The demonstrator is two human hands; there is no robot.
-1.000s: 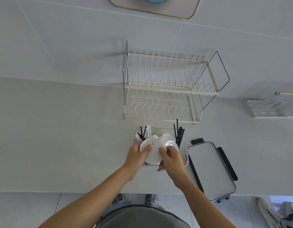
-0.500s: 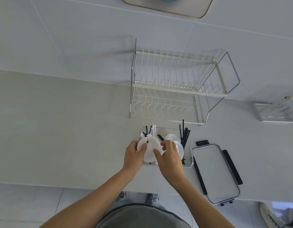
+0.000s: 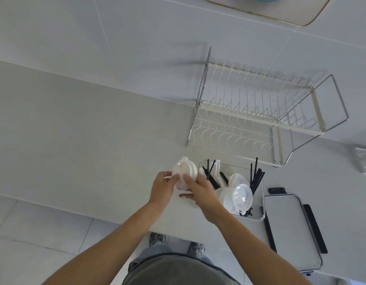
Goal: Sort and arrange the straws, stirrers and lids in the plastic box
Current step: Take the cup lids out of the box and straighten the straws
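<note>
Both hands, left hand (image 3: 162, 187) and right hand (image 3: 200, 189), grasp the lid stack (image 3: 183, 174) above the counter (image 3: 85, 140), just left of the plastic box (image 3: 260, 214).

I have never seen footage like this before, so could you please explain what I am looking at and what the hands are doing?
There is no machine here: a person wears a camera on the head, looking forward and down, so you see their own arms. Both hands, the left hand and the right hand, hold a stack of white lids above the pale counter, just left of a clear plastic box. Inside the box are black straws, more white pieces and a clear domed lid. The box's own flat lid lies to the right, and a wire dish rack stands behind.
</note>
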